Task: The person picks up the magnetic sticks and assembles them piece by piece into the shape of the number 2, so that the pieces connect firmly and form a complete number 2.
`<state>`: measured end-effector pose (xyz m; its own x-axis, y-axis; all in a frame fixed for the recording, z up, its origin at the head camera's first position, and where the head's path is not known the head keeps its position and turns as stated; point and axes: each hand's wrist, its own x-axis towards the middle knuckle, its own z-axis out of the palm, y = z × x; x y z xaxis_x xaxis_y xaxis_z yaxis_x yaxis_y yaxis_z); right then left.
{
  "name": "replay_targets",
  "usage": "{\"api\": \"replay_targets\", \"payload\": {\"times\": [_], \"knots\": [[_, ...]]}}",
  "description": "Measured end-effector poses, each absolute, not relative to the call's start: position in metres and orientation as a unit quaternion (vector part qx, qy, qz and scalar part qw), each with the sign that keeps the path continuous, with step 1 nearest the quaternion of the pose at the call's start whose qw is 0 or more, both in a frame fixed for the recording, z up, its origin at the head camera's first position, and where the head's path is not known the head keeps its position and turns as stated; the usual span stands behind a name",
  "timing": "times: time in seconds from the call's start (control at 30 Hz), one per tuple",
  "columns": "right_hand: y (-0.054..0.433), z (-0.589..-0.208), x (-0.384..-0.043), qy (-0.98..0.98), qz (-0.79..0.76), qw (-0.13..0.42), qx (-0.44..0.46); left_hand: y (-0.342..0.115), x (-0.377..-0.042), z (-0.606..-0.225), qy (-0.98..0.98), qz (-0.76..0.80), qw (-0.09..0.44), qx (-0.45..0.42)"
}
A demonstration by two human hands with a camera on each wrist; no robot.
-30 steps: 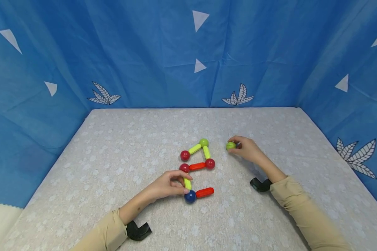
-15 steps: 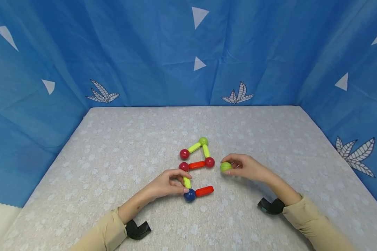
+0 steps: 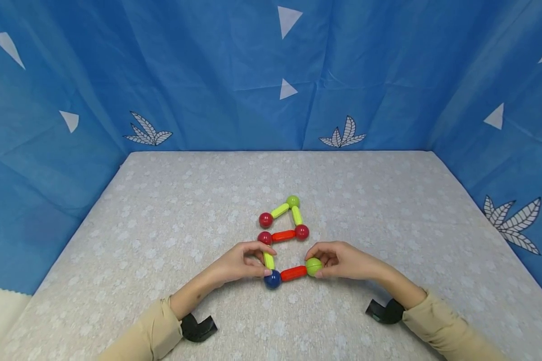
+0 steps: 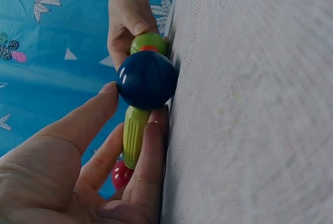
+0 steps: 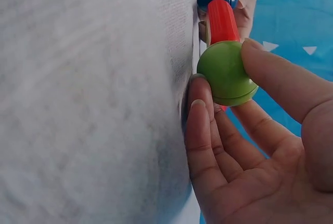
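My right hand (image 3: pixel 350 260) pinches a green ball (image 3: pixel 313 266) between thumb and fingers. That ball sits against the free end of a red rod (image 3: pixel 293 273), whose other end joins a blue ball (image 3: pixel 272 280). My left hand (image 3: pixel 241 261) steadies the near left corner: its thumb presses the blue ball (image 4: pixel 147 80) and its fingers curl beside the yellow-green rod (image 4: pixel 134 136). That rod runs up to a red ball (image 3: pixel 264 237). From there a second red rod (image 3: pixel 283 235) leads to another red ball (image 3: pixel 302 232).
Beyond, a yellow-green rod (image 3: pixel 296 215) climbs to a green ball (image 3: pixel 292 201). A further yellow-green rod (image 3: pixel 280 210) slopes down to a red ball (image 3: pixel 266 219). The pieces lie on a pale patterned tablecloth (image 3: pixel 185 200), with a blue curtain (image 3: pixel 235 75) behind.
My right hand has brought the green ball toward me and leftward, from right of the pieces to the lower red rod's end. The left hand stays in place.
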<state>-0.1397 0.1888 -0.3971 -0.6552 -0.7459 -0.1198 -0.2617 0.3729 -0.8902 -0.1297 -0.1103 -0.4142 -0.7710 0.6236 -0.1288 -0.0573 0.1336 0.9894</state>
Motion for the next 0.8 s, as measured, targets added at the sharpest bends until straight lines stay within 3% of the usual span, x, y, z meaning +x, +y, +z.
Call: {"api": "replay_targets", "payload": {"times": [0.23,0.33,0.53,0.63,0.8], "knots": [[0.189,-0.397,-0.14,0.787,-0.461,0.262,-0.317,-0.118,-0.137,-0.403,0.746,0.562,0.267,0.236],[0.19,-0.397,-0.14,0.783,-0.466,0.264,-0.317,-0.125,-0.143,-0.393,0.77,0.543,0.239,0.236],[0.191,-0.397,-0.139,0.777,-0.474,0.269,-0.315,-0.125,-0.17,-0.378,0.845,0.488,0.092,0.197],[0.191,-0.398,-0.139,0.775,-0.476,0.272,-0.314,-0.117,-0.185,-0.38,0.885,0.42,0.047,0.194],[0.19,-0.4,-0.138,0.774,-0.476,0.274,-0.314,-0.103,-0.204,-0.383,0.926,0.32,0.073,0.188]]}}
